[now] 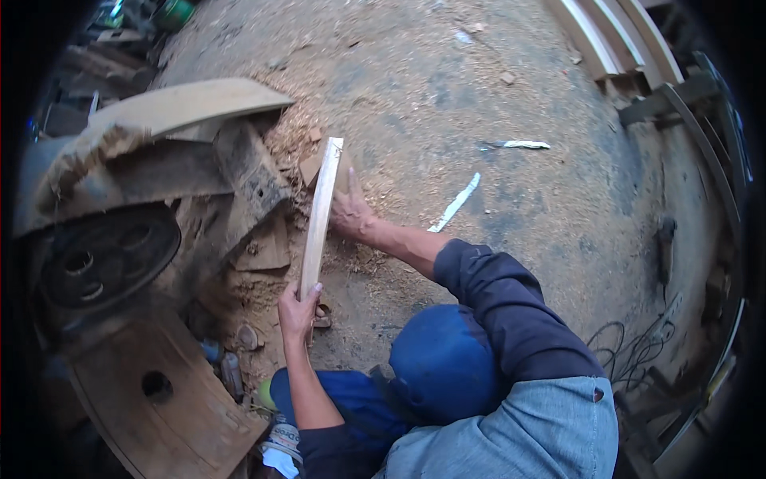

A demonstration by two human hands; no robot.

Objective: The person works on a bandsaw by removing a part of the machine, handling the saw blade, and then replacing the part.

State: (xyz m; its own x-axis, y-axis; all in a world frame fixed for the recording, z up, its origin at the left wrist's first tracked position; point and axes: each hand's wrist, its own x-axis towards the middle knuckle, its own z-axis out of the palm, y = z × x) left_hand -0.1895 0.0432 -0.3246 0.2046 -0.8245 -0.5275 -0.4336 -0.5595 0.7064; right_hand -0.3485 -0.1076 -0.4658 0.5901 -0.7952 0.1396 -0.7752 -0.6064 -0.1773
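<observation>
A long pale wooden strip (323, 215) slants upward from my left hand (298, 315), whose fingers are closed round its lower end. Beyond the strip, my right hand (356, 209) grips a light brown wooden block (311, 166) by its side, one finger stretched along the edge; its thumb and part of the block are hidden behind the strip. Wood shavings (271, 136) lie thickly around both pieces.
To the left stands an old machine with a curved top (183, 104), black wheel (110, 254) and rusty plate (163, 359). Two white slivers (453, 199) lie on the dusty floor (511, 231). Boards (614, 40) line the upper right; cables (622, 351) lie lower right.
</observation>
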